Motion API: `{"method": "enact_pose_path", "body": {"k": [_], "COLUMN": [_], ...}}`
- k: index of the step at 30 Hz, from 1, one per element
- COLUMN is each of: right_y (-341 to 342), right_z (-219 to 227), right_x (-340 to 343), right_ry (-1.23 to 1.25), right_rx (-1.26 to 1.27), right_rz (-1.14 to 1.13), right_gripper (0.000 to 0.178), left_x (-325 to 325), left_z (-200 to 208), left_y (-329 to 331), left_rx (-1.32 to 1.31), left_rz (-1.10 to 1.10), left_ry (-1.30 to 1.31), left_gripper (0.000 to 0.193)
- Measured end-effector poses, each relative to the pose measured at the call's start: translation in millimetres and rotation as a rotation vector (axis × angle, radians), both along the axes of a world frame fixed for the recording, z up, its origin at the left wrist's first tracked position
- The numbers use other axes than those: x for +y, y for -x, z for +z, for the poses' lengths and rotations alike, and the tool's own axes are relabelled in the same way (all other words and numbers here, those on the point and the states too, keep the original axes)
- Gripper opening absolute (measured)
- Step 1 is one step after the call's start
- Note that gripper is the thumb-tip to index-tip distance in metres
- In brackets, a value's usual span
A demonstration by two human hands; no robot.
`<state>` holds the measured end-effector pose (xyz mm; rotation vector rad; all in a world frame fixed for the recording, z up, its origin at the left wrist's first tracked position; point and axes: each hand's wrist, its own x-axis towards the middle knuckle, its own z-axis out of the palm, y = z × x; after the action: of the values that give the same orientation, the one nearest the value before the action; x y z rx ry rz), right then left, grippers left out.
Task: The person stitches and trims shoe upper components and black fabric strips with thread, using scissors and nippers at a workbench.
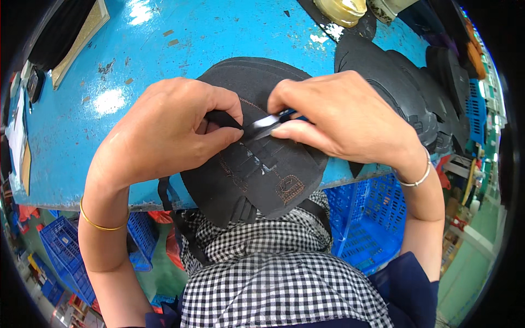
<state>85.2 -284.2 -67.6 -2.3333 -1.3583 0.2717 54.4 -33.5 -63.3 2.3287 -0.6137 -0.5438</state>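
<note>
A black stitched panel (219, 188), flat with rounded edges, lies at the table's front edge and overhangs it. Orange-brown stitching runs across it, and a small stitched patch sits at its lower right. Between thumb and forefinger, my left hand (164, 128) pinches a dark flap or strip near the panel's middle. My right hand (342, 117) grips a small tool with a shiny metal end (264, 123) and a dark blue handle. The tool's tip reaches close to my left fingertips; its exact kind is blurred. Whitish smears mark the crossed strips below my hands.
The worn blue table (147, 54) carries more black panels (404, 87) at the right. A cream-coloured container (342, 11) stands at the far right, with white splatter beside it. Blue plastic baskets (366, 229) sit below the table edge. A dark small object (36, 86) lies at far left.
</note>
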Motion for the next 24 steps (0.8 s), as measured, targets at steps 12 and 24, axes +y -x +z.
{"method": "enact_pose_path", "body": {"k": [12, 24], "right_y": [50, 64], "right_z": [4, -18], "right_x": [9, 15], "right_ry": [-0.041, -0.397], "right_rx": [-0.163, 0.036], "right_rz": [0.001, -0.318], "right_gripper": [0.025, 0.017], "left_x": [33, 36], "left_z": [-6, 31], "left_y": [2, 11], "left_rx": [0.176, -0.111], "left_rz": [0.335, 0.436], "left_ry": [0.429, 0.482], "left_gripper": [0.009, 0.014]}}
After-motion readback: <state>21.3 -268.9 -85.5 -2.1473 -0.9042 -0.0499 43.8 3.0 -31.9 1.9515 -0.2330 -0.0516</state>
